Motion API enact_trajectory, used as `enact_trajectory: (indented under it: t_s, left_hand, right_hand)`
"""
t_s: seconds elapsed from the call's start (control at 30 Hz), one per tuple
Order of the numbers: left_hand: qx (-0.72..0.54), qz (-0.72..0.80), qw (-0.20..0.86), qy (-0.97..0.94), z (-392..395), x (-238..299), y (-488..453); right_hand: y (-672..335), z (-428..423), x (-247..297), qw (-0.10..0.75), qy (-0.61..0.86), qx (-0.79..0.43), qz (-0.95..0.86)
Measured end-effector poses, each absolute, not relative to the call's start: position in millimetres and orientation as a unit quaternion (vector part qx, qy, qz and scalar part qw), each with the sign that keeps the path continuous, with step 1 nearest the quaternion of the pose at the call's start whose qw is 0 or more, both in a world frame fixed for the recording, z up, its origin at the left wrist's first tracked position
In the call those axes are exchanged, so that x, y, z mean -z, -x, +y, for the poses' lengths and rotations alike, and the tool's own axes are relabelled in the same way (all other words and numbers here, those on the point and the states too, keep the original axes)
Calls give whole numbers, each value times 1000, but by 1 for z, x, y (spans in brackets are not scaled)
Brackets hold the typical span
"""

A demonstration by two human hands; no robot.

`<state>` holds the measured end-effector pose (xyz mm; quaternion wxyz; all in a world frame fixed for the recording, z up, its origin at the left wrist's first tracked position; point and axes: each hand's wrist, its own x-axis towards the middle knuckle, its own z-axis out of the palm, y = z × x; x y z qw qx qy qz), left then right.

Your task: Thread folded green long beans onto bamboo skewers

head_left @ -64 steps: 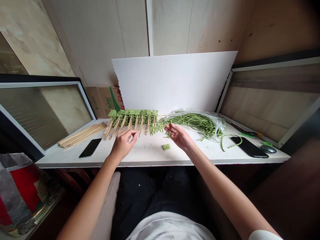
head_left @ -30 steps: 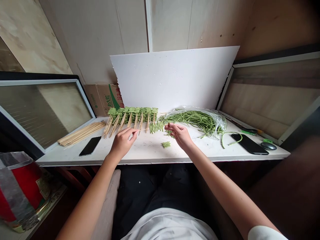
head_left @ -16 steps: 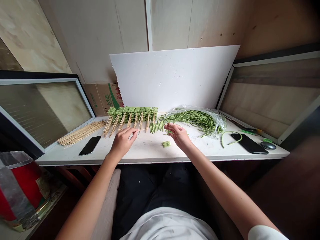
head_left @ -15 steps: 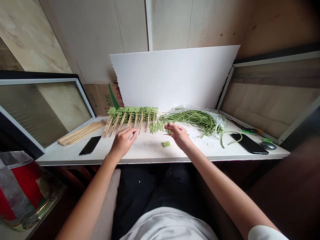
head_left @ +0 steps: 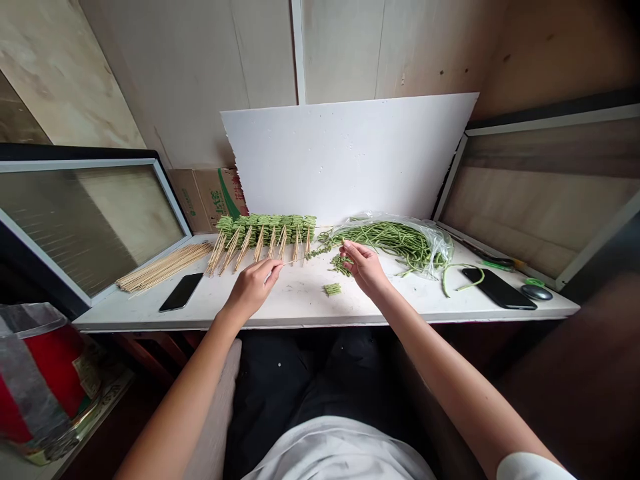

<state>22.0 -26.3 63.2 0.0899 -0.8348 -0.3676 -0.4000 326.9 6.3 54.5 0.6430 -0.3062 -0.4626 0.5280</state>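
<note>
My left hand (head_left: 255, 283) pinches the bare end of a bamboo skewer, held level above the table. Short green bean pieces (head_left: 319, 252) are threaded along the skewer's other half, seen nearly edge-on. Just past the skewer's far end is my right hand (head_left: 366, 267), thumb and fingertips closed together; what lies between them is too small to make out. Below those fingers lies a small pile of cut bean pieces (head_left: 340, 268), partly hidden by the hand. A short row of bean pieces (head_left: 332, 289) rests nearer the table's front edge.
Stacked bean skewers (head_left: 270, 230) stand behind my left hand, sticks toward me. Loose bamboo skewers (head_left: 163, 265) and a phone (head_left: 181, 292) lie left. Long beans (head_left: 395, 239) fill a clear plastic bag at right, near another phone (head_left: 500, 288) and a mouse (head_left: 537, 291).
The threaded bean pieces have turned from showing broadside to nearly edge-on. My right hand has shifted slightly right, uncovering more of the small pile. My left hand has moved slightly right.
</note>
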Motion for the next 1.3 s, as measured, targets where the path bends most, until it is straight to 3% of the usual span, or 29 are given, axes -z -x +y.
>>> enact_trajectory:
  t_s: [1.0,1.3]
  left_hand:
    - [479,-295,171,809,-33,-49,-21]
    - [430,-331,95,834,-30,-46,-18]
  right_hand:
    - [-310,-9,-42,671,365,-494,-415]
    - [-312,-3,-33,677,346,-442,-475]
